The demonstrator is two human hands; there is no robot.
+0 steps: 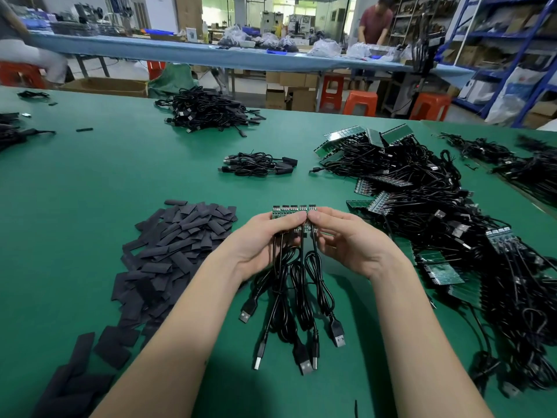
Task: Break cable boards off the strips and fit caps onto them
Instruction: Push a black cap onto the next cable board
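Nearby: caps heap (177, 236) left, cable pile (437, 206) right, hands (268, 236) between.

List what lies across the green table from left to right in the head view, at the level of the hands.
Pile of black caps → left hand → strip of cable boards → right hand → heap of cabled strips.
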